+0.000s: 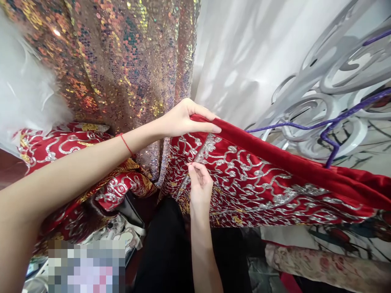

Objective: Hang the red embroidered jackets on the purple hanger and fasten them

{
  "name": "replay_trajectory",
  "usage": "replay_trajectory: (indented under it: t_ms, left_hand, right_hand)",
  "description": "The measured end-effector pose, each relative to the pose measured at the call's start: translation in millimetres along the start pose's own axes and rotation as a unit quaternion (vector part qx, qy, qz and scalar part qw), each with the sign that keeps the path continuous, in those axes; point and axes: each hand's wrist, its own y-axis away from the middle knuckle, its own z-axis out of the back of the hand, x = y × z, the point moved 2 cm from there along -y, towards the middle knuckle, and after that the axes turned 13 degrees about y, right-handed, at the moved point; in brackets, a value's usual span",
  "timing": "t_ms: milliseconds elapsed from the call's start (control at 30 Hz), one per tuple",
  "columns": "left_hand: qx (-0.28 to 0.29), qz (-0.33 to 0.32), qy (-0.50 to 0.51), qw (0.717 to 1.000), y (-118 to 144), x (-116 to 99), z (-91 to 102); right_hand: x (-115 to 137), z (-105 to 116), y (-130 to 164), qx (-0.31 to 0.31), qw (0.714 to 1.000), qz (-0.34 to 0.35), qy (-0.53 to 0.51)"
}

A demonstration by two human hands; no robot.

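A red satin skirt (259, 171) with silver and gold embroidery hangs across the middle and right, its plain red waistband (262, 148) along the top. My left hand (189, 118), with a thin red string bracelet (126, 145) on the wrist, grips the waistband near its left end, thumb in front and fingers behind. Below it, my right hand (200, 179) is closed in a pinch against the embroidered front, beside a silver seam line. Something tiny and red shows at its fingertips; I cannot make out what it is.
A purple hanger (332, 122) hooks into the waistband before white scrollwork (326, 97). Sequinned fabric (131, 61) and white fluff (30, 81) hang at left. More red embroidered cloth (113, 191) is bunched below. A floral roll (330, 264) lies at lower right.
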Motion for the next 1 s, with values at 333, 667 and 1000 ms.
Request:
replay_trajectory:
  t_ms: [333, 667, 1000]
  left_hand:
    - [-0.009, 0.001, 0.002, 1.0, 0.4, 2.6, 0.3]
    - [0.004, 0.006, 0.018, 1.0, 1.8, -2.6, -1.6]
    - [0.01, 0.004, 0.034, 0.999, 2.2, 1.9, -1.0]
  right_hand:
    - [16.0, 8.3, 6.6, 0.065, 0.998, -0.013, 0.007]
    - [17.4, 16.1, -6.9, 0.053, 0.991, 0.021, 0.124]
    - [18.2, 12.3, -9.3, 0.037, 0.99, 0.008, 0.139]
